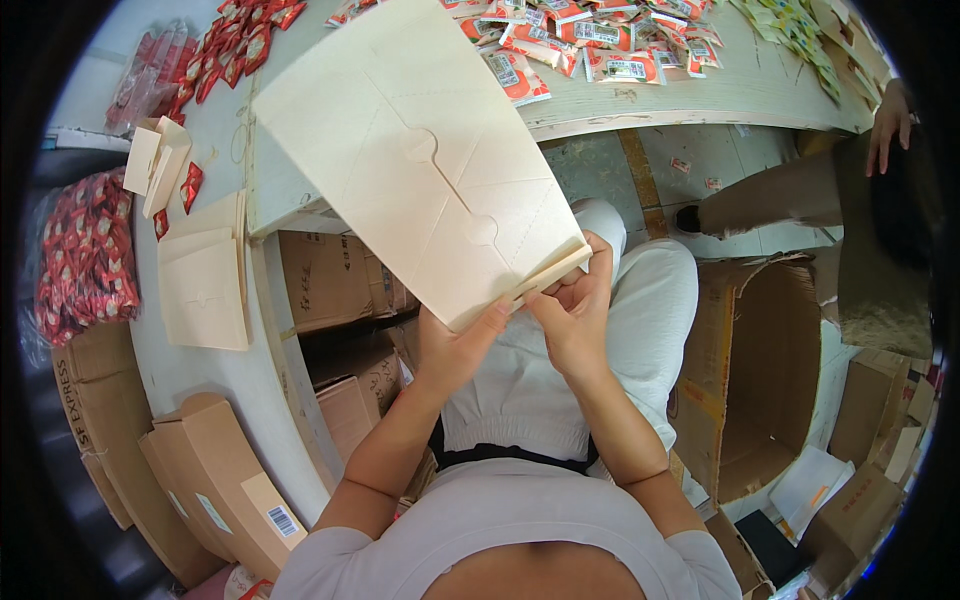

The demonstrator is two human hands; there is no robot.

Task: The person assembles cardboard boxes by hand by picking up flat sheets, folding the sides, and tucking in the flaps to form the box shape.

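Observation:
A cream paper box (410, 190) with a slotted, creased face is tilted up in front of me above my lap. My left hand (458, 345) is closed on its lower edge, thumb on the near side and most fingers hidden behind. Beside it my right hand (575, 318) pinches a narrow folded flap (548, 272) along that edge with thumb and fingers. To the left, more flat cream boxes (203, 290) lie stacked on the table, and a smaller folded cream carton (158, 165) stands behind them.
Red-and-white packets (600, 40) and loose red sachets (235, 55) cover parts of the pale table (195, 385). A clear bag of red sachets (90, 255) sits at left, near brown cartons (225, 480). An open carton (765, 380) stands right, near another person (870, 220).

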